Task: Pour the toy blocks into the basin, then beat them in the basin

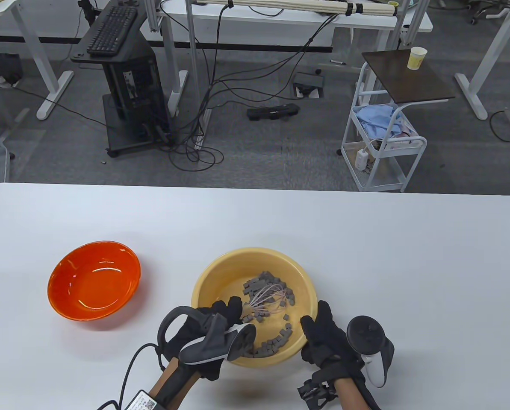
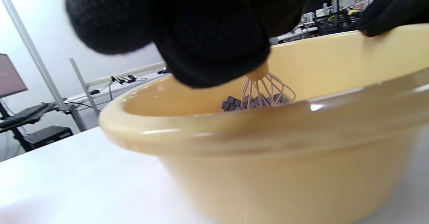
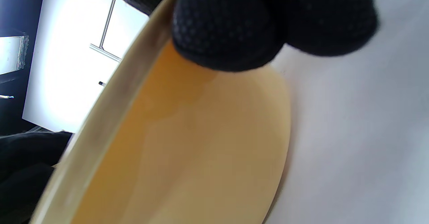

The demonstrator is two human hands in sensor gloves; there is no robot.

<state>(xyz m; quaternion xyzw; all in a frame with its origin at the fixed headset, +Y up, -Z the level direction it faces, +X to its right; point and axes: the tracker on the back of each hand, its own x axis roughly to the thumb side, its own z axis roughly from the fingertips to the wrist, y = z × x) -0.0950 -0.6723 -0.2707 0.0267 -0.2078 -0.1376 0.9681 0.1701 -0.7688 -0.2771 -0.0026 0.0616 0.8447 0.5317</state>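
Note:
A yellow basin (image 1: 220, 267) stands on the white table (image 1: 366, 239) and holds several small grey toy blocks (image 1: 268, 279). My left hand (image 1: 220, 318) grips the handle of a pink wire whisk (image 1: 268, 299), whose wires stand among the blocks. In the left wrist view the whisk (image 2: 264, 90) hangs below my black-gloved fingers (image 2: 207, 33) inside the basin (image 2: 268, 140). My right hand (image 1: 323, 331) holds the basin's near right rim, fingers curled over it. In the right wrist view my fingers (image 3: 248, 22) press on the basin's outer wall (image 3: 187, 150).
An empty orange bowl (image 1: 66, 299) sits on the table to the left of the basin. Beyond the table's far edge are desks, cables and a white cart (image 1: 381, 141) on the floor.

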